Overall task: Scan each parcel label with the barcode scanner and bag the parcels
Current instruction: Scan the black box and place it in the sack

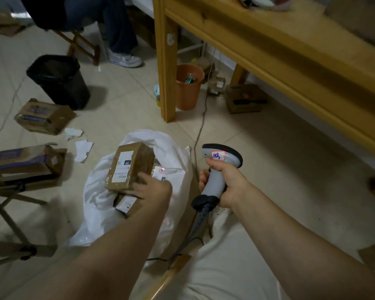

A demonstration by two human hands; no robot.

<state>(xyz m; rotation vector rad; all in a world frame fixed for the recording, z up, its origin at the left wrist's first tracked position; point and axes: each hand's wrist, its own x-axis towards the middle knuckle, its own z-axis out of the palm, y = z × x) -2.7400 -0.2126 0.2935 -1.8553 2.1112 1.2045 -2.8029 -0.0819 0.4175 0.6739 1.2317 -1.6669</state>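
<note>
Right hand (227, 180) grips scanner (222, 156) tagged, seemingly, "1103"; left hand (154, 187) holds labelled parcel (129, 165).

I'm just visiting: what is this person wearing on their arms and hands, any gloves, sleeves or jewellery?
Nothing that the view shows. The left hand and right hand are ungloved, no rings visible; both forearms are bare, with no sleeve, watch or bracelet in view. Below them, pale cloth covers the lap.

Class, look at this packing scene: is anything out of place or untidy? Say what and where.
Torn white paper scraps litter the floor left of the white bag, near an opened cardboard box with loose flaps; a black bin stands just beyond.
</note>
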